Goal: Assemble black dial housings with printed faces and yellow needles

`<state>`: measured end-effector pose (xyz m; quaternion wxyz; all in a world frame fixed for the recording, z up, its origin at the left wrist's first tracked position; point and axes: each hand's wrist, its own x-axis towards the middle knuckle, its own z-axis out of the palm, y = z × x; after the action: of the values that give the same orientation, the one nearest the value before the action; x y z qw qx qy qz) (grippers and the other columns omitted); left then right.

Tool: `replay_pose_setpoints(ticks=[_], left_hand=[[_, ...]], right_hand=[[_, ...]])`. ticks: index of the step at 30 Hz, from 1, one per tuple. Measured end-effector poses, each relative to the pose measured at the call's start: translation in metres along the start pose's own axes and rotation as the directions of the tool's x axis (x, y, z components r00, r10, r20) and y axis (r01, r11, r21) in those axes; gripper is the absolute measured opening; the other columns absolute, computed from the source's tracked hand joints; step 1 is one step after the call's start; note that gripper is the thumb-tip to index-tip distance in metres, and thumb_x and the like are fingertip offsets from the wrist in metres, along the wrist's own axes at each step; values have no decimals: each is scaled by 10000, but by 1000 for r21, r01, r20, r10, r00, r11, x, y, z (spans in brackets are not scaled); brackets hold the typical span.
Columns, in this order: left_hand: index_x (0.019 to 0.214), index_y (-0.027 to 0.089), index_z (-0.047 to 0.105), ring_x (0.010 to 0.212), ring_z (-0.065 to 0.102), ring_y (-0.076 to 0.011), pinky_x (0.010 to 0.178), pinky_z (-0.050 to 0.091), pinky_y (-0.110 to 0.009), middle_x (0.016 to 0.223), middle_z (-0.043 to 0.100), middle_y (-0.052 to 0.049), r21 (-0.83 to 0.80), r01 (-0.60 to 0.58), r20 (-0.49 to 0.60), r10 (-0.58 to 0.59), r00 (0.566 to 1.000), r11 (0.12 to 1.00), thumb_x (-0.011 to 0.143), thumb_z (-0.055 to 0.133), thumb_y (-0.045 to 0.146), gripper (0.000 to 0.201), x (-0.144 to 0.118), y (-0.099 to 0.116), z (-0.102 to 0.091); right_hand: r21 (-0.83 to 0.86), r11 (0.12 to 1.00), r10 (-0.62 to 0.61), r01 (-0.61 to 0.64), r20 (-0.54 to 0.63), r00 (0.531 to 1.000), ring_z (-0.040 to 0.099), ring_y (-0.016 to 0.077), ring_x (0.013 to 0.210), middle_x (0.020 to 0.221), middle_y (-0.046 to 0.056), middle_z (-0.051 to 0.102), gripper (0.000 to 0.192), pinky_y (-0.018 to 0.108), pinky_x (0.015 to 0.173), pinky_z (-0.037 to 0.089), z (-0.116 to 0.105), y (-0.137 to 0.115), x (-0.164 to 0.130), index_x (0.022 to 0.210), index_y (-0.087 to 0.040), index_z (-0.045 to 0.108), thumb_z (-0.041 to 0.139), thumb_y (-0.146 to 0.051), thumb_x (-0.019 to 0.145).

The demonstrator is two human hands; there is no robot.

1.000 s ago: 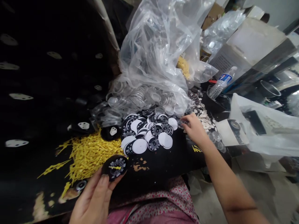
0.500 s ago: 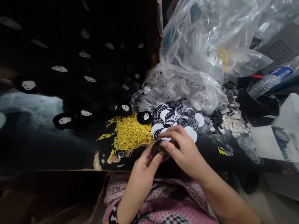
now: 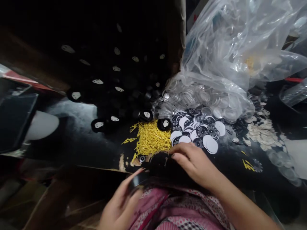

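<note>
My left hand (image 3: 122,201) is low at the table's front edge, smeared by motion, with fingers and thumb around a round black case (image 3: 140,179). The case has a glossy rim, and its inside is too blurred to make out. My right hand (image 3: 194,163) hovers apart from it, thumb and index finger loosely extended, with nothing visible between them. Just beyond that hand lie printed black-and-white dial discs (image 3: 202,131), some white side up. Left of these is a heap of small yellow pointers (image 3: 153,139). A small ring-shaped part (image 3: 142,158) sits in front of the heap.
Clear round covers (image 3: 189,95) spill from a large plastic bag (image 3: 223,41) at the back. Flat whitish pieces (image 3: 262,129) are piled to the right. Several black round cases bearing white plates (image 3: 98,124) stand at left. A few yellow pointers (image 3: 248,165) lie at the right front.
My left hand has moved down and left with the black case, away from my right hand. My right hand has let go of the case. The camera view has swung left.
</note>
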<state>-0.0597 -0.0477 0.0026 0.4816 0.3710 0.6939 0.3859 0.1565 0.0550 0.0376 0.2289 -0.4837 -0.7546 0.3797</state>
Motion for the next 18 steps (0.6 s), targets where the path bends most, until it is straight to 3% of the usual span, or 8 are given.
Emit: replay_pose_setpoints(ticks=[2,4,7,10,14,18], left_hand=[[1226,302,648,1285,539,-313,1082,427,-430,1390,599,-51,144,-70,-261,106,959,987,817,653,460,438,-2,-9,-28],[1204,285,660,1339,475,-311,1130,355,-426,1420,567,-58,308,-151,-342,258,904,939,823,646,450,415,9,-7,-41],[1179,248,655,1231,561,-283,1097,364,-403,1227,680,-83,446,-287,-168,394,904,848,898,531,437,361,52,13,-30],[1265,210,568,1031,657,-265,969,458,-407,1117,720,-92,502,-353,-45,431,901,790,920,480,429,418,104,42,-2],[1349,193,462,895,672,-288,798,514,-421,1036,720,-105,536,-337,-84,446,891,774,866,575,436,553,145,69,25],[1354,203,443,874,675,-272,783,520,-402,993,714,-88,517,-332,-119,450,885,789,842,619,372,567,153,69,29]], right_hand=[[1,999,48,-48,-44,998,653,180,814,906,23,733,233,320,751,406,-2,0,1,957,-217,646,457,-347,994],[-12,1000,24,-24,-9,1000,652,181,809,893,26,733,190,322,754,412,3,-6,4,925,-210,653,492,-296,978],[1,996,-92,93,154,984,652,172,802,877,21,729,130,323,790,415,14,-20,8,897,-195,654,552,-251,953],[-18,995,-95,100,202,975,648,167,801,883,22,723,123,328,805,407,18,-26,5,904,-181,649,554,-239,955],[-33,999,5,0,164,986,646,166,821,901,19,726,143,327,798,402,13,-18,-9,902,-182,647,529,-228,970],[-43,998,49,-42,165,985,644,169,832,908,11,725,140,328,800,421,8,-8,-19,913,-191,657,534,-229,969]])
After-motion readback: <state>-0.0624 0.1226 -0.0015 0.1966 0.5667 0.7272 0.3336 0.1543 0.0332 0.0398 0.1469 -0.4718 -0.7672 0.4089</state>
